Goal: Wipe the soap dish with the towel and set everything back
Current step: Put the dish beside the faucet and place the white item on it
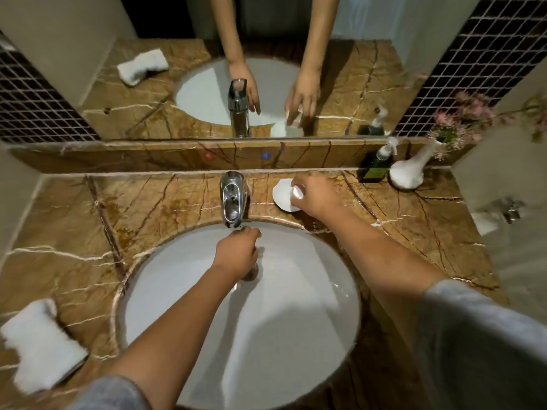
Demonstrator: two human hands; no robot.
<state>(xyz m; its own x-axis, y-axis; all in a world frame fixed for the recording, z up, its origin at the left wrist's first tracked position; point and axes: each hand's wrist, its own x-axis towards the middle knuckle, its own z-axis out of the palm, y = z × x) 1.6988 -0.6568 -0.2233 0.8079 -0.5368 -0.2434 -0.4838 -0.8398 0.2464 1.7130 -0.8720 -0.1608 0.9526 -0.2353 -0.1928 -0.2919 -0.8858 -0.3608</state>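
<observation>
A white soap dish point(280, 195) sits on the brown marble counter, right of the tap. My right hand point(315, 196) rests over its right side, fingers closed on a small white soap bar point(297, 191) at the dish. My left hand point(238, 253) hovers over the sink basin just below the tap spout, fingers loosely curled, holding nothing that I can see. The folded white towel point(38, 344) lies on the counter at the near left, away from both hands.
The chrome tap point(232, 199) stands behind the white oval sink point(310, 306). A dark pump bottle point(377, 165) and a white vase point(410, 171) with pink flowers stand at the back right. A mirror runs along the back wall.
</observation>
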